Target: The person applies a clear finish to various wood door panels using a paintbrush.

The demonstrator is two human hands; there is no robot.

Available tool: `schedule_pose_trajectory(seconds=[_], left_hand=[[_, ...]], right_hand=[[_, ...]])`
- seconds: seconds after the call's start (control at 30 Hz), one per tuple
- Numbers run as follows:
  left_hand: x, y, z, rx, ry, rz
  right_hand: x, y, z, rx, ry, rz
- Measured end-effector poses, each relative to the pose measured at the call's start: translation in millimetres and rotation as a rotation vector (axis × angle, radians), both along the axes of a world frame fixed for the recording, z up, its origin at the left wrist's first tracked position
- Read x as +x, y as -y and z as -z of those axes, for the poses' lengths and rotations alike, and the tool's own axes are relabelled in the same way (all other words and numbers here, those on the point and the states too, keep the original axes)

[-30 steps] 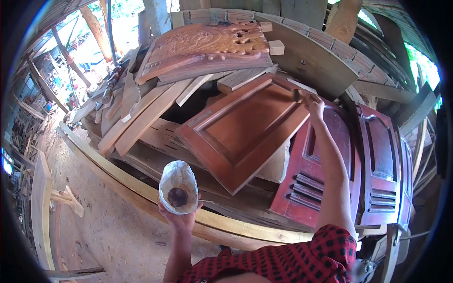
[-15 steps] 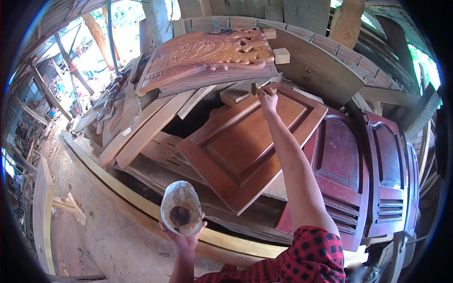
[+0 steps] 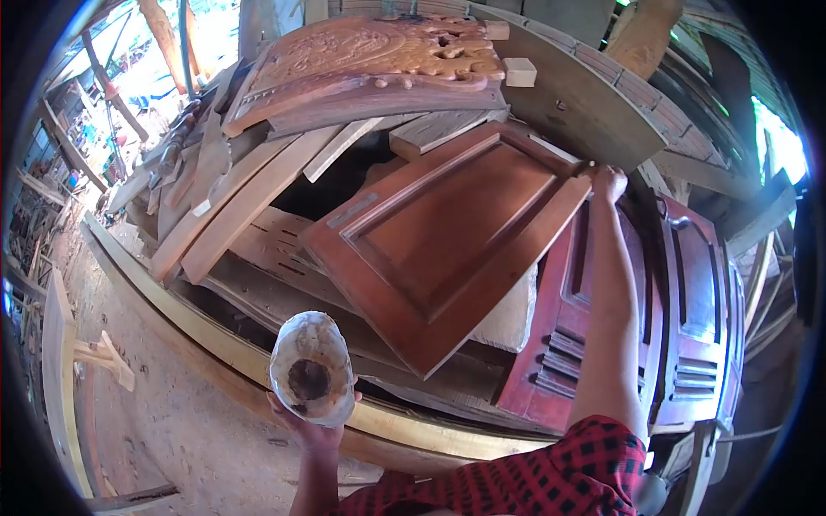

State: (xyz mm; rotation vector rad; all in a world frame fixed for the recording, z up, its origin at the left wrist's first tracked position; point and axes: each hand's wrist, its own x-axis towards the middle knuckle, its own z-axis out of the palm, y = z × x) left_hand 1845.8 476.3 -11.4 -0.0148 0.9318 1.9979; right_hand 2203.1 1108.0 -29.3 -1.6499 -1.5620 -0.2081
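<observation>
My left hand (image 3: 311, 430) grips a whitish, stained bowl (image 3: 330, 348) from below, with a dark patch of liquid at its bottom. At the far right corner of a reddish-brown wooden cabinet door (image 3: 456, 228), my right hand (image 3: 609, 182) is closed on a brush (image 3: 587, 167). The bristles look to be at the door's edge, though my fingers partly hide the brush. The door lies tilted on a stack of boards, its recessed panel facing up.
A carved wooden panel (image 3: 361, 64) rests on the pile at the back. Dark red louvred doors (image 3: 693, 318) lean at the right. Loose planks (image 3: 249, 202) slope at the left, and a long yellowish beam (image 3: 198, 331) runs along the front.
My right hand has moved the brush rightward, from the door's far edge to its far right corner. The view has shifted slightly; my left hand still holds the bowl.
</observation>
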Motion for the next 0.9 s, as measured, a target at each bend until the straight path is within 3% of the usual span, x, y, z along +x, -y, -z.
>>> schedule_pose_trajectory(seconds=[0.07, 0.13, 0.17, 0.27, 0.3, 0.33, 0.37, 0.4, 0.47, 0.5, 0.53, 0.57, 0.63, 0.67, 0.77, 0.87, 0.9], left_hand=[[-1.8, 0.5, 4.2, 0.01, -0.016, 0.019], [1.3, -0.8, 0.1, 0.019, -0.031, 0.042], [3.7, -4.2, -8.1, 0.004, -0.03, 0.01], [6.4, 0.7, 0.3, 0.064, 0.006, 0.014], [4.8, 3.3, 8.3, 0.156, -0.008, 0.034], [2.6, 5.5, 15.3, 0.246, -0.019, 0.063], [0.2, 8.4, 20.8, 0.215, -0.058, 0.071], [-0.7, 8.5, 22.9, 0.203, -0.057, 0.126], [2.2, 6.9, 24.1, 0.334, -0.091, 0.15], [5.4, 6.0, 23.3, 0.385, -0.05, 0.15], [5.6, 6.6, 24.9, 0.444, -0.073, 0.21], [4.6, 7.4, 30.3, 0.442, -0.085, 0.199], [3.3, 9.8, 35.7, 0.445, -0.101, 0.216], [3.9, 10.1, 36.0, 0.479, -0.138, 0.222], [6.9, 10.3, 36.2, 0.499, -0.149, 0.213], [5.6, 10.2, 36.5, 0.502, -0.131, 0.224], [3.1, 9.6, 39.8, 0.508, -0.134, 0.208]], right_hand=[[-14.7, 73.3, -50.0, 0.139, -0.332, 0.035], [-9.1, 89.0, -49.4, -0.042, -0.245, -0.027], [-8.6, 94.3, -37.0, 0.008, -0.026, -0.098], [-40.0, 137.5, -2.4, 0.002, -0.037, -0.34], [-49.9, 163.2, -14.1, -0.413, 0.353, -0.286], [-57.0, 184.4, -0.8, -0.269, 0.274, -0.484], [-58.9, 212.5, 1.2, -0.075, 0.37, -0.771], [-71.0, 254.7, -11.9, -0.089, 0.32, -0.873], [-89.2, 326.8, -14.0, -0.229, -0.331, -1.276], [-81.6, 366.4, -55.0, 0.007, 0.336, -1.192], [-85.4, 393.8, -66.1, 0.1, 0.169, -1.292], [-83.0, 421.0, -82.1, -0.224, -0.075, -1.362], [-75.5, 447.9, -96.1, -0.443, -0.47, -1.491], [-69.1, 453.2, -94.4, -0.552, -0.632, -1.52], [-29.2, 430.7, -68.6, -0.48, -0.672, -1.244], [50.2, 435.8, -96.6, -0.469, -0.982, -0.937], [78.5, 444.0, -103.7, -0.354, -0.991, -0.834]])
